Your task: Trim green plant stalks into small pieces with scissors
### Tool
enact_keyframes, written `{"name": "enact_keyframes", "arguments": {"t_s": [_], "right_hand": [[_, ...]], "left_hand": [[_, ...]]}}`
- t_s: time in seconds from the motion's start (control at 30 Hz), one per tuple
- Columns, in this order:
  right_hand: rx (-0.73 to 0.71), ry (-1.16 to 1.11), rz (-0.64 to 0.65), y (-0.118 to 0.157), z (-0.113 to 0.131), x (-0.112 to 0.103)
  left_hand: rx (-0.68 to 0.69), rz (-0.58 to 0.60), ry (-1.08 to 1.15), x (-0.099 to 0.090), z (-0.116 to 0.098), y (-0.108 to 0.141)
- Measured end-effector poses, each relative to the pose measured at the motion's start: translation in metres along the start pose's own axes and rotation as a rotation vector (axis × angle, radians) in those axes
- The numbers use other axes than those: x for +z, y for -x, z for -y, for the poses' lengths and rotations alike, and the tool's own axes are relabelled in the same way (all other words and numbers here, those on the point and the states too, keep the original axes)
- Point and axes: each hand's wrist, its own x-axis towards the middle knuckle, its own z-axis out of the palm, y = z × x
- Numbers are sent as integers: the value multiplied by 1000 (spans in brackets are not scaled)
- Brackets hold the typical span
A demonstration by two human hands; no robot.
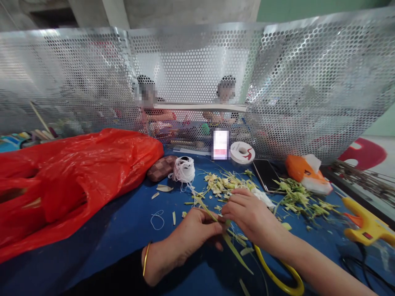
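Note:
My left hand [197, 228], with a gold bangle at the wrist, pinches a long thin green leaf strip [237, 255] between thumb and fingers. One end of the strip points down to the right, the other up and away. My right hand [251, 216] is curled from the other side, its fingertips closed at the strip beside my left thumb; its own thumb is hidden. Beneath my right forearm lies a yellow loop [293, 279], perhaps a tool handle. Just beyond both hands, cut leaf pieces [219, 185] are strewn over the blue tabletop [123, 242].
A red plastic bag [101, 164] covers the left side. White string [184, 169], a checked pouch [162, 167], a lit phone [221, 144], a spool [242, 152], a dark phone [266, 174], tissues [308, 174] and a yellow glue gun [365, 222] surround the scraps. Two people sit behind the perforated metal screen [191, 61].

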Motion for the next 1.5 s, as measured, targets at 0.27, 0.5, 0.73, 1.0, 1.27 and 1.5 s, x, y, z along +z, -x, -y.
{"name": "enact_keyframes", "arguments": {"t_s": [0.27,0.5,0.73,1.0,1.27,1.5], "right_hand": [[-6,81,-20,0,3,7],[6,125,58,0,-1,4],[-20,209,14,-1,4,6],[160,84,73,-2,7,2],[490,-357,16,-5,35,7],[-21,75,-45,1,49,17]], "left_hand": [[-208,-42,66,-1,0,3],[-131,-137,54,-5,3,-4],[-102,-197,7,-5,-2,-6],[-66,-156,-141,-7,-2,-6],[21,22,-379,-3,18,-3],[-115,-213,13,-8,9,-8]]}}
